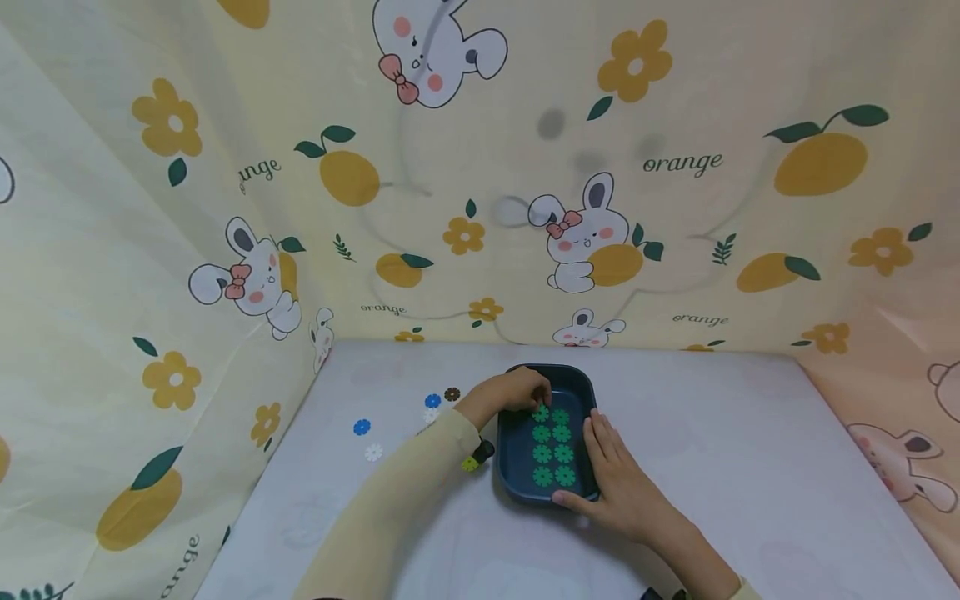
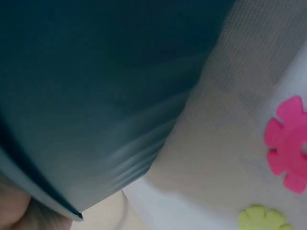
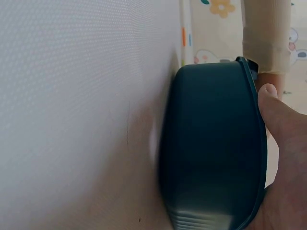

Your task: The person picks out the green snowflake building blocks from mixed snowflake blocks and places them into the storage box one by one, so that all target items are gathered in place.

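Note:
A dark blue rectangular tray holds several green flower-shaped plastic discs, laid flat in two columns. My left hand reaches over the tray's left rim, its curled fingers pinching the green disc at the far end of the left column. The fingertips partly cover that disc. Along the right rim lie the straight fingers of my right hand, with the thumb on the near rim. In the right wrist view, the thumb rests against the rim. The tray's outer wall fills much of the left wrist view.
Left of the tray lie loose discs: blue, white, another blue, brown and yellow. A pink disc shows in the left wrist view. A patterned curtain stands behind the white table.

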`<state>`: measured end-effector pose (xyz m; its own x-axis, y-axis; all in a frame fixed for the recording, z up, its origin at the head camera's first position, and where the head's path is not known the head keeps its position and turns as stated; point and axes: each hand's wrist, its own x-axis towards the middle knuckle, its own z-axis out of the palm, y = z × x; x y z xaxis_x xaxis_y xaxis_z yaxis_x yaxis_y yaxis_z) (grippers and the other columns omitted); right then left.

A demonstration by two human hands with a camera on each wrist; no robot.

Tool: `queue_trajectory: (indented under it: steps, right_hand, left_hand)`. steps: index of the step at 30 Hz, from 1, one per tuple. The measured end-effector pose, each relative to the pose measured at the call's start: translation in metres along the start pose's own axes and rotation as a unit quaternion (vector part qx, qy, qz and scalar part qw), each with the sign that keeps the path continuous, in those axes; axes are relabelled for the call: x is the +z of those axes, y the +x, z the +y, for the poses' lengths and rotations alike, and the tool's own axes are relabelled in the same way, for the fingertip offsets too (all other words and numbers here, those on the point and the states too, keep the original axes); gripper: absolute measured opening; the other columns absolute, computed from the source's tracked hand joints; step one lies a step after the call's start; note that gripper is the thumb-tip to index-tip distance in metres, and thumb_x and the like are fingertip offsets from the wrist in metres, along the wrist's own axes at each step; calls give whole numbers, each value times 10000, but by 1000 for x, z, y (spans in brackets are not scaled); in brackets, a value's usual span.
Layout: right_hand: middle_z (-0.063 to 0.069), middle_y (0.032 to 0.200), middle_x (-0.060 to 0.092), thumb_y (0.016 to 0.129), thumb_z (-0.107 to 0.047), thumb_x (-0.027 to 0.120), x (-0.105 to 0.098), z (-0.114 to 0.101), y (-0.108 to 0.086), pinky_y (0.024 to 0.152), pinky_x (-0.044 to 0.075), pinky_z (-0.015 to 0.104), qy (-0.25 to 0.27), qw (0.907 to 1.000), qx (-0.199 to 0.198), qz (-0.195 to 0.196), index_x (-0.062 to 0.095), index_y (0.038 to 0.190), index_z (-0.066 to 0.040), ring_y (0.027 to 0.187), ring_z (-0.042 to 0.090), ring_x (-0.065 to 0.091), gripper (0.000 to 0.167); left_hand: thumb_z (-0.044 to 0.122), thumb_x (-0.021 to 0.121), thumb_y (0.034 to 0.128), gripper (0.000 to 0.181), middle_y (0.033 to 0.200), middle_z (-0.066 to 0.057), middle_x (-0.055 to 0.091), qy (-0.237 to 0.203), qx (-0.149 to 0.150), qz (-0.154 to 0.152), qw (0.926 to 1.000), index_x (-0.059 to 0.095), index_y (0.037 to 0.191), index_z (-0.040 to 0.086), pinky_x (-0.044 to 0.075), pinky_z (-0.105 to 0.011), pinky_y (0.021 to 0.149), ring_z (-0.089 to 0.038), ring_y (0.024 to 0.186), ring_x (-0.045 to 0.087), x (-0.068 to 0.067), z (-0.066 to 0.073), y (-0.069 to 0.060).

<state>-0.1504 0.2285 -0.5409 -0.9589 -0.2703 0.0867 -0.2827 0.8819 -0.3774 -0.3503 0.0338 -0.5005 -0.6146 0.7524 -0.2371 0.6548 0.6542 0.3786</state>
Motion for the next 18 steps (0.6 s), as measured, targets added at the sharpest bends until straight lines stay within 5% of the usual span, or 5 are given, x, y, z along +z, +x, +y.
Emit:
queue_trajectory:
  steps: [10, 18]
  right_hand:
    - [245, 1775, 90, 890, -829, 633, -2, -1, 2, 1271, 237, 620, -16, 10000, -60, 21, 202, 1670, 67, 1642, 429, 104, 1264]
    - [247, 1775, 80, 907, -780, 665, -8, 1, 1, 1266, 227, 643, 161, 9998, 46, -86, 190, 1673, 67, 1637, 449, 107, 1237]
  left_hand:
    - [89, 750, 1015, 157, 1094, 20, 729, -140, 153, 150, 9997, 758, 1169, 122, 534, -223, 908, -80, 976, 642, -3, -7, -7]
    - [179, 688, 1072, 225, 1160, -2, 738, -623, 330, 671, 9953, 747, 1267, 82, 546, -236, 919, -100, 1009, 650, -18, -14, -31]
